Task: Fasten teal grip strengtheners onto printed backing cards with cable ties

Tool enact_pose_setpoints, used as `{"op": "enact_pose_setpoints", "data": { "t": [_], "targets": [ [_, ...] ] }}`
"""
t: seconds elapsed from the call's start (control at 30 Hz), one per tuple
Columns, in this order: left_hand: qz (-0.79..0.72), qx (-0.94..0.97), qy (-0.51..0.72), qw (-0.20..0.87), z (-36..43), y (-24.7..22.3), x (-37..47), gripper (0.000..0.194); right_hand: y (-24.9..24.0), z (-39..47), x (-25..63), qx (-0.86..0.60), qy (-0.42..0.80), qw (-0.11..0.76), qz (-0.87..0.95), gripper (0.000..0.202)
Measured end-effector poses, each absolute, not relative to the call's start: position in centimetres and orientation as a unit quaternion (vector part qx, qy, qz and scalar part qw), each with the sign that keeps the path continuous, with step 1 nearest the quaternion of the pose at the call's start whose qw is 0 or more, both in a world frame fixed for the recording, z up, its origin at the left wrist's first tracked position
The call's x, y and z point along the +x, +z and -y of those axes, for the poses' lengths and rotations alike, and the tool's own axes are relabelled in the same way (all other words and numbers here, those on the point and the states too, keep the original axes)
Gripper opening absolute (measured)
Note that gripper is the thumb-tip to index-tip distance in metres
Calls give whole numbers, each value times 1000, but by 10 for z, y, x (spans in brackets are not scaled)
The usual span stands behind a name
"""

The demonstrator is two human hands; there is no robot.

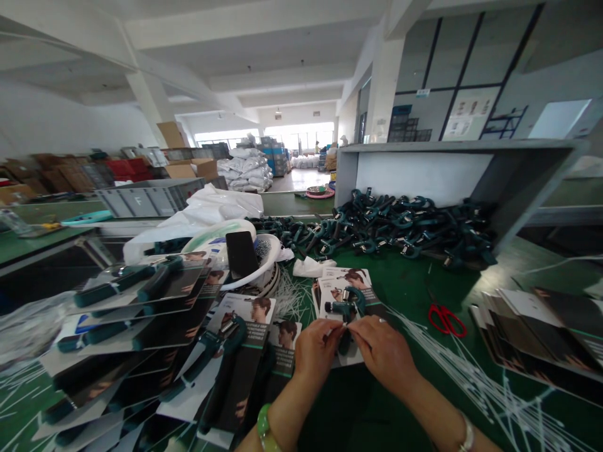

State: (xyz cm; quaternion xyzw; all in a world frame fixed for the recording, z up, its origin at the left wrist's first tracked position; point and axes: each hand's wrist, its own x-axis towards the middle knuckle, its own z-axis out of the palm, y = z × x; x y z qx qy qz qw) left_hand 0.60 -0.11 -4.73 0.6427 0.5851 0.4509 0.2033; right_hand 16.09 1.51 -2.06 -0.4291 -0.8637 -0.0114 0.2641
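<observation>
A dark green hand grip strengthener (349, 302) lies on a printed backing card (330, 285) in front of me, its handles pointing toward me. My left hand (316, 351) pinches at the lower left of it, thumb and forefinger together. From the right, my right hand (387, 353) pinches at the same spot, and the fingertips of both hands nearly meet over the handles. A small white bit of a cable tie shows between the fingertips; most of it is hidden by the fingers.
Carded grip strengtheners (207, 358) are stacked at left. Loose grip strengtheners (377, 226) spill from a grey bin (522, 188). White cable ties (466, 370), red scissors (446, 320) and backing cards (532, 333) lie at right. A phone (241, 254) rests on a white basin (271, 248).
</observation>
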Motion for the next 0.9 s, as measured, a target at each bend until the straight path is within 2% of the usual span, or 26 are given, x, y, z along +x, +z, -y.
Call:
{"op": "enact_pose_setpoints", "data": {
  "t": [0.17, 0.27, 0.5, 0.67, 0.8, 0.9],
  "targets": [
    [-553, 622, 489, 262, 4, -49, 6, 23, -15, -13, 158, -440, -34, 204, 874, 24],
    [-543, 606, 505, 288, 5, -49, 7, 19, -13, -14, 160, -427, -7, 211, 879, 25],
    [-543, 632, 487, 262, 3, -45, 9, 14, -10, -25, 167, -372, 148, 316, 860, 21],
    [-548, 653, 460, 249, 2, -35, 7, 14, -12, -31, 157, -371, 82, 341, 860, 21],
    [-597, 662, 392, 228, 1, -17, 4, 17, -15, -34, 150, -396, 49, 471, 787, 19],
    [-608, 674, 373, 192, 2, -8, 1, 19, -15, -38, 145, -411, 87, 532, 735, 16]
  ]
}}
